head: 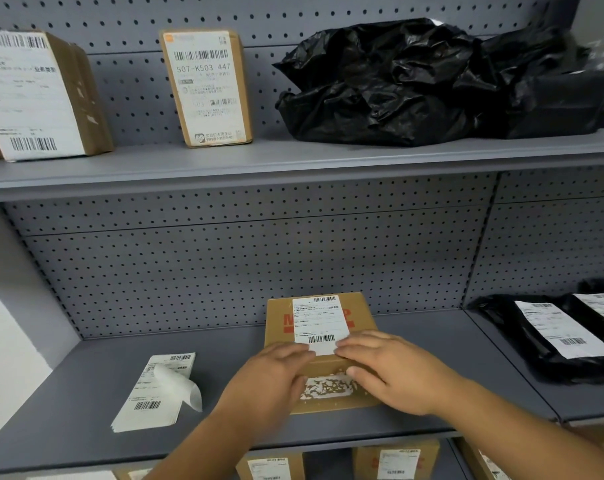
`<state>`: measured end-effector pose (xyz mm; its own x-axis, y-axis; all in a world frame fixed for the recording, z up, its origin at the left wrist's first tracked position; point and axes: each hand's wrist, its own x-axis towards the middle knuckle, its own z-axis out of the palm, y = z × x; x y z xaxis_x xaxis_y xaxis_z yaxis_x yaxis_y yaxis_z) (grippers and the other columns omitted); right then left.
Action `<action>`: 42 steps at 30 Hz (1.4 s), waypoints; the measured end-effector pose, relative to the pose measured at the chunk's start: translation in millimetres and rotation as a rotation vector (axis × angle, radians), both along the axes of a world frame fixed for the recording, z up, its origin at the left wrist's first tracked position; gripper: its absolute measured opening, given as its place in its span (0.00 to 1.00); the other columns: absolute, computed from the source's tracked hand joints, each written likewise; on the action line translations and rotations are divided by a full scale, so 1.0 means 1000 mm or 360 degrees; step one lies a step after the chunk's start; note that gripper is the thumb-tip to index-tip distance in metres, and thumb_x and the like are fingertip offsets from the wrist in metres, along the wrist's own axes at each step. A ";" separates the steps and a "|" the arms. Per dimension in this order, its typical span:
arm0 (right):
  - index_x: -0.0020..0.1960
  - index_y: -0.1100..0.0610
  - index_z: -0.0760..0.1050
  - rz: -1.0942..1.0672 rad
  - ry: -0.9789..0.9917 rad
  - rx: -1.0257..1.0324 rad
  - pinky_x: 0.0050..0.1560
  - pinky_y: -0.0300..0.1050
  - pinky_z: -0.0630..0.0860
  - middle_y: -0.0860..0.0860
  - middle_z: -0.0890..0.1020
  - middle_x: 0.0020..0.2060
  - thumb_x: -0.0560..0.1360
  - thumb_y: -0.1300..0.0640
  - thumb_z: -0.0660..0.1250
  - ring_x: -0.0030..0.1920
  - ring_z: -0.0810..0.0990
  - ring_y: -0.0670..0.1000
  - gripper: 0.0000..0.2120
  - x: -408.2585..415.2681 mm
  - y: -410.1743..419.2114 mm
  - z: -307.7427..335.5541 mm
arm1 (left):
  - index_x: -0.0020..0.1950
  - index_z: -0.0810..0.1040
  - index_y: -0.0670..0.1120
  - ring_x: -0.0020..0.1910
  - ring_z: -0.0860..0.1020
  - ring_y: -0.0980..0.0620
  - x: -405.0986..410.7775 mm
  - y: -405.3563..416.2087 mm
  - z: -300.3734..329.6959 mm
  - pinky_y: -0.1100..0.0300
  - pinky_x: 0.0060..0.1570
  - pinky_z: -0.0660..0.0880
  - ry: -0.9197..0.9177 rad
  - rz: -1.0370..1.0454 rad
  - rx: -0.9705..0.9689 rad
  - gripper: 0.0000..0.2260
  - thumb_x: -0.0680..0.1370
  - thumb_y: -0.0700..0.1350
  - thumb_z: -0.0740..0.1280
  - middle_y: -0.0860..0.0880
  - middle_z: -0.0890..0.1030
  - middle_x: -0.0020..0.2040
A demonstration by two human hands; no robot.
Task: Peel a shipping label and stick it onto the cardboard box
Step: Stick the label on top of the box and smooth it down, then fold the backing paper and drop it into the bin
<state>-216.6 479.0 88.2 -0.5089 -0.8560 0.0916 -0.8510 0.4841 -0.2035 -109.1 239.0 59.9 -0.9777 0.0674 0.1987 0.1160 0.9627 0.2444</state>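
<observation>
A small cardboard box (359, 311) with red print lies on the grey middle shelf. A white shipping label (319, 322) with barcodes lies flat on its top. My left hand (271, 379) and my right hand (394, 368) rest side by side on the box's near edge, fingers flat, pressing the label's lower end where it bends over the edge. A torn remnant of an old label (328, 388) shows on the box's front face between my hands. Left of the box lies a stack of labels (151, 393) with a curled backing sheet (181, 386) on it.
The grey shelf (86, 410) has a pegboard back. Black bagged parcels with labels (553, 337) lie at the right. On the upper shelf stand two labelled boxes (207, 86) and crumpled black bags (414, 81). More labelled boxes (397, 460) sit on the shelf below.
</observation>
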 end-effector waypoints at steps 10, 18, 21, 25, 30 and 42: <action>0.76 0.46 0.69 -0.0088 0.0014 -0.0035 0.75 0.41 0.63 0.40 0.72 0.73 0.84 0.41 0.53 0.73 0.66 0.41 0.23 -0.006 0.016 -0.005 | 0.75 0.74 0.56 0.72 0.73 0.55 0.010 -0.005 0.003 0.62 0.69 0.68 0.0029 0.0156 -0.0008 0.19 0.83 0.52 0.63 0.57 0.75 0.74; 0.68 0.47 0.77 -0.0151 0.0059 -0.0128 0.67 0.45 0.74 0.42 0.79 0.65 0.83 0.42 0.53 0.65 0.74 0.43 0.21 -0.005 0.006 0.001 | 0.77 0.70 0.57 0.75 0.69 0.57 0.013 -0.008 0.007 0.63 0.71 0.64 0.0041 0.0207 0.0028 0.21 0.84 0.55 0.61 0.60 0.70 0.77; 0.71 0.46 0.73 -0.0112 0.0076 -0.0184 0.70 0.45 0.71 0.42 0.77 0.68 0.82 0.42 0.54 0.68 0.71 0.44 0.22 0.001 -0.015 0.008 | 0.78 0.66 0.61 0.75 0.66 0.57 0.020 -0.015 0.008 0.56 0.75 0.65 0.0082 0.0298 0.0025 0.23 0.82 0.57 0.61 0.61 0.68 0.77; 0.73 0.45 0.69 0.0012 0.0098 -0.0184 0.72 0.46 0.67 0.42 0.73 0.70 0.83 0.42 0.53 0.70 0.67 0.45 0.22 0.016 -0.058 0.017 | 0.77 0.66 0.60 0.72 0.71 0.52 0.036 -0.030 0.011 0.51 0.70 0.71 0.0144 0.0472 0.0024 0.24 0.80 0.60 0.61 0.58 0.70 0.75; 0.77 0.47 0.65 0.0122 0.0082 -0.0204 0.74 0.45 0.62 0.43 0.69 0.74 0.83 0.42 0.54 0.74 0.62 0.47 0.23 0.044 -0.112 0.023 | 0.78 0.65 0.56 0.70 0.73 0.49 0.070 -0.059 0.010 0.51 0.69 0.72 0.0208 0.0734 0.0268 0.27 0.80 0.62 0.64 0.54 0.70 0.76; 0.76 0.49 0.65 0.0027 -0.0376 -0.0118 0.68 0.51 0.72 0.49 0.71 0.72 0.81 0.45 0.61 0.70 0.70 0.54 0.24 0.102 -0.262 -0.013 | 0.78 0.63 0.58 0.52 0.76 0.62 0.164 -0.156 -0.025 0.54 0.64 0.76 0.0051 0.1193 0.0918 0.24 0.82 0.61 0.61 0.52 0.70 0.76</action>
